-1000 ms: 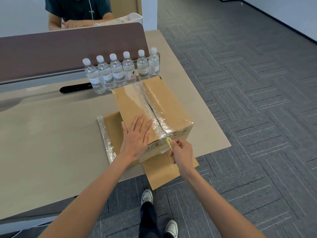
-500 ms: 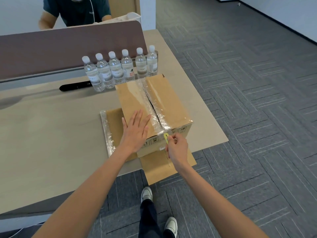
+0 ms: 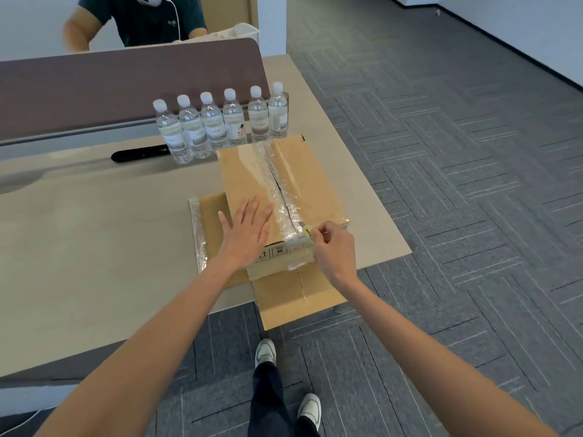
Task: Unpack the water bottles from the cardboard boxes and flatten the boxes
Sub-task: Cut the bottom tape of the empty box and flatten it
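A taped cardboard box [image 3: 312, 181] stands on the table [image 3: 94, 247] near its right edge, with clear tape along its top seam. It rests on a flattened box [image 3: 293, 298] that overhangs the table's front edge. My left hand [image 3: 247, 231] lies flat and spread on the box's near left top. My right hand [image 3: 332, 250] grips a small yellow-green cutter [image 3: 307, 231] whose tip meets the tape at the near end of the seam. Several water bottles [image 3: 220, 124] with white caps stand in a row behind the box.
A brown divider panel [image 3: 126, 86] runs along the back of the table, with a person in a dark shirt [image 3: 151, 20] seated behind it. A black oblong object [image 3: 138, 154] lies left of the bottles. Grey patterned carpet [image 3: 457, 184] spreads to the right.
My right hand with the cutter has risen from the box's near face to the top edge at the seam. My left hand stays flat on the box. The view has shifted a little.
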